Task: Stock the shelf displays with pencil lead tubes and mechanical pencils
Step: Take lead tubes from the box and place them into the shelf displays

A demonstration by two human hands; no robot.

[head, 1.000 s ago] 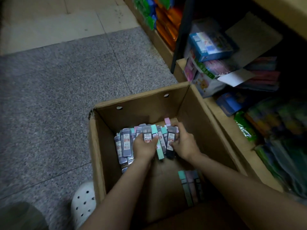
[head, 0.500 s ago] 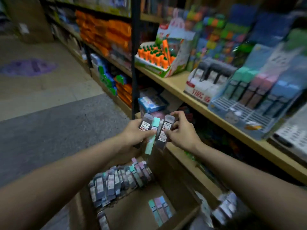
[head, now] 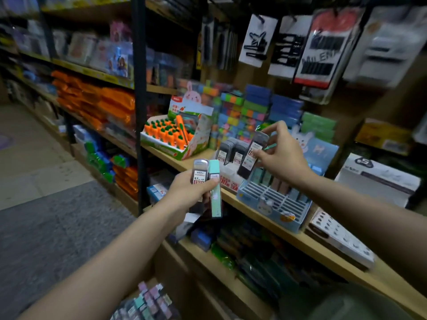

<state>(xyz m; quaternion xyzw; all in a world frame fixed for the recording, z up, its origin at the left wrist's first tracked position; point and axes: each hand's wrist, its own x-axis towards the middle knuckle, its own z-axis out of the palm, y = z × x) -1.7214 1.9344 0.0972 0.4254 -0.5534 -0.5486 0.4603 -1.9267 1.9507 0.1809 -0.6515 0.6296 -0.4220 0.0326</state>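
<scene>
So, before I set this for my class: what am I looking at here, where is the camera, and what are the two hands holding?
There is no machine: a person wears a camera on the head, looking forward and down, so you see their own arms. The left hand grips a dark lead tube and a mint green tube. The right hand pinches another dark tube above the wooden shelf. On that shelf stand a white display of dark tubes, a blue slotted display holding pastel tubes, and a carrot-themed box. More tubes lie at the bottom edge.
</scene>
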